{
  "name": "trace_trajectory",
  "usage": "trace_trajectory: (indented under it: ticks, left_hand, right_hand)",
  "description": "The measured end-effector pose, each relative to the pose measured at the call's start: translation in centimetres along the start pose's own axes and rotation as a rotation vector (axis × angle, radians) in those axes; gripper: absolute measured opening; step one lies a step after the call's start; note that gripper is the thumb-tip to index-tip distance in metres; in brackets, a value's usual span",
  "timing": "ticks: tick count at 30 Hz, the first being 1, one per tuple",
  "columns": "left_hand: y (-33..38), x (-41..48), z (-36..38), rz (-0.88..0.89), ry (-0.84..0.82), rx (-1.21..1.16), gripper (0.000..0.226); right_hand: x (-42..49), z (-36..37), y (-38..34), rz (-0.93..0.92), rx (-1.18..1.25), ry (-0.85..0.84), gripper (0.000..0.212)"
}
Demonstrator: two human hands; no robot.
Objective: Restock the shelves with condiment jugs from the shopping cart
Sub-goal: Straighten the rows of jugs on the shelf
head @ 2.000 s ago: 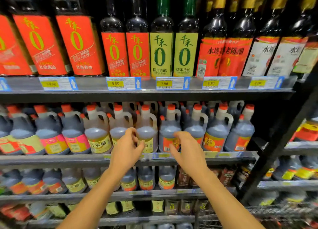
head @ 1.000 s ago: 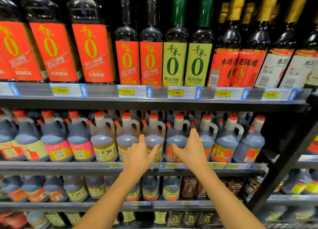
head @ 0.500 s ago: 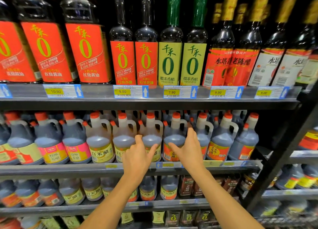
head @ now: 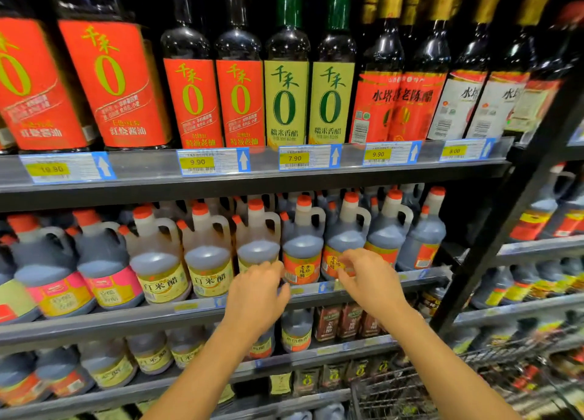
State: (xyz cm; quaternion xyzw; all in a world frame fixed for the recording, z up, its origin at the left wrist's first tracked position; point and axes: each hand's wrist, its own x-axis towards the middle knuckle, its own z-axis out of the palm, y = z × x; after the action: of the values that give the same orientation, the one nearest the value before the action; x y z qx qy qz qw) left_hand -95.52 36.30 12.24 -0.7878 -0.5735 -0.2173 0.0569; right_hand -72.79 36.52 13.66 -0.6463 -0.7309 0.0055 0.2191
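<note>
The jug (head: 302, 246) with the orange label stands upright in the front row of the middle shelf (head: 94, 325), in line with the jugs on either side and with its label facing out. It looks placed.

A moment ago both hands were laid flat against the row on each side of it, fingers stretched up the bottle bodies. Now they have dropped and drawn back towards the shelf edge.

The left hand (head: 254, 296) hangs just left of and below the jug, fingers loosely curled round nothing. Their tips are close to the label's lower corner, and I cannot tell whether they touch it. The right hand (head: 368, 282) sits just right of the jug, fingers bent and slack, also empty. Its tips are in front of the label of the next jug (head: 346, 236) along. The picture is a little smeared, so fine contact is hard to judge.

To my eye the squaring-up of this jug is done and both hands are free — the next call is for another jug. The cart (head: 407, 391) shows below and to the right of the jug, only wire mesh in view, and what it holds is too blurred to name.

Right of the jug, past three more of its kind, the row stops short of the black upright and leaves dark space — likely room for more stock. Left of the jug stands a paler jug (head: 257, 246), and above it the tall bottles (head: 286, 104) are untouched.
</note>
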Motion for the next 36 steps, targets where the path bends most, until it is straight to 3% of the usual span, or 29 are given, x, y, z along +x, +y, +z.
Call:
trace_trajectory:
  ticks: [5, 10, 17, 24, 29, 33, 36]
  left_hand:
    - [1.7, 0.9, 1.3, 0.105, -0.185, 0.045, 0.025]
    - [3.8, 1.3, 2.0, 0.125, -0.238, 0.031, 0.023]
    - [8.2, 1.8, 2.7, 0.080, -0.252, 0.037, 0.022]
    - [13.9, 1.0, 3.4, -0.142, -0.261, -0.043, 0.019]
    - [15.9, 1.5, 2.2, -0.331, -0.101, -0.248, 0.031]
    - [15.4, 3.6, 1.9, -0.436, 0.016, -0.355, 0.055]
    - [14.6, 5.4, 2.2, -0.475, -0.007, -0.356, 0.072]
  right_hand:
    - [-1.6, -1.6, 2.0, 0.025, -0.201, -0.182, 0.023]
    - [-3.4, -2.9, 3.7, 0.039, -0.260, -0.221, 0.030]
    - [-4.8, -4.5, 8.0, 0.009, -0.237, -0.200, 0.025]
    - [-4.7, -6.2, 13.0, -0.124, -0.151, -0.181, 0.032]
    - [-2.8, -6.5, 14.2, -0.120, 0.003, -0.080, 0.032]
    - [-0.6, -6.3, 13.6, -0.040, 0.252, 0.016, 0.060]
    - [1.4, -6.5, 12.5, 0.050, 0.364, 0.046, 0.085]
